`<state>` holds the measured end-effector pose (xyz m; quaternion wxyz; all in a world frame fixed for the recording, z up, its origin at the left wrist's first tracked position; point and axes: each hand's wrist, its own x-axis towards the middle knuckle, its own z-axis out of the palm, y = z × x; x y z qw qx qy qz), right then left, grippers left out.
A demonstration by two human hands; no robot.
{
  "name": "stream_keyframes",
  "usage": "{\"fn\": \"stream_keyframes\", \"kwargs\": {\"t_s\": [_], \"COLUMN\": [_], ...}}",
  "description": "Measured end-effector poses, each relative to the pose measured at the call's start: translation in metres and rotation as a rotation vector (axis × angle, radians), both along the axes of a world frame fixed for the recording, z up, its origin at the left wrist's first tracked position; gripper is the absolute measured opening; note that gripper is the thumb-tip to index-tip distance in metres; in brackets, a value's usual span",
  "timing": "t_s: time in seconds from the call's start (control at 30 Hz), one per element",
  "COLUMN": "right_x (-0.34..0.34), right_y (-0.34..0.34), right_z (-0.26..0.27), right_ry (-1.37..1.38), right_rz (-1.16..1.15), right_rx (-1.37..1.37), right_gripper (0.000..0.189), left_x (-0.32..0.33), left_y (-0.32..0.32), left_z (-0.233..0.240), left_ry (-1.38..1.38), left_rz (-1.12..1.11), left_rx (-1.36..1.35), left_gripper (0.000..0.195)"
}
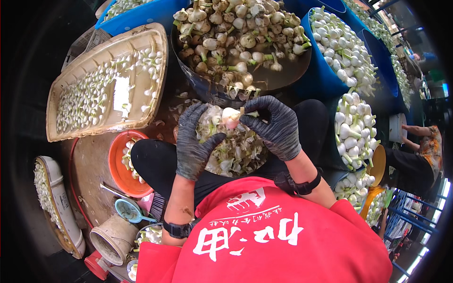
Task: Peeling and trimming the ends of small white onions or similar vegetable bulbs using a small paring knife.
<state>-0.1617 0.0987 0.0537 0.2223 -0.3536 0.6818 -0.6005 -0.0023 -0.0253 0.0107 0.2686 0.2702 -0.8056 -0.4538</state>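
Note:
Both hands wear dark grey knit gloves. My right hand (274,125) pinches a garlic bulb (230,116) by its stem side; the bulb is pale on top and pink below. My left hand (195,139) is just left of the bulb, thumb and fingers apart, with nothing seen in it. Beneath both hands, between the knees, lies a heap of papery garlic skins (235,155). Beyond them stands a large round dark tub (203,88) with muddy water and many unpeeled, dirty garlic bulbs (247,40).
A tan tray (102,132) of garlic in water lies left, near an orange basin (116,177). Blue tubs (320,69) heaped with white garlic stand right. A bucket (113,237), teal dipper (129,210) and brush (157,207) sit lower left. Another person (430,148) works at far right.

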Motion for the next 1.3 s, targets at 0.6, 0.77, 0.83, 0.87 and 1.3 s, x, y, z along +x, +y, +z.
{"fn": "stream_keyframes", "kwargs": {"t_s": [0.6,0.77,0.83,0.87,1.3], "right_x": [0.007,0.015,0.016,0.015,-0.006], "right_y": [-0.014,-0.013,-0.013,-0.013,-0.023], "right_z": [0.007,-0.008,-0.007,-0.005,-0.016], "right_ry": [-0.005,0.028,0.057,-0.052,-0.026], "right_rz": [-0.005,0.035,0.061,0.093,0.552], "right_rx": [-0.181,0.020,0.055,0.123,0.406], "right_gripper": [0.019,0.018,0.017,0.016,0.034], "left_x": [0.017,-0.011,-0.009,-0.007,-0.001], "left_y": [-0.013,0.018,0.012,0.008,-0.002], "left_z": [-0.045,0.013,0.019,0.020,0.013], "left_ry": [-0.137,0.339,0.272,0.233,0.157], "left_rz": [0.053,0.029,0.047,-0.015,-0.134], "left_rx": [0.506,0.650,0.611,0.580,0.814], "left_gripper": [0.055,0.061,0.053,0.050,0.036]}}
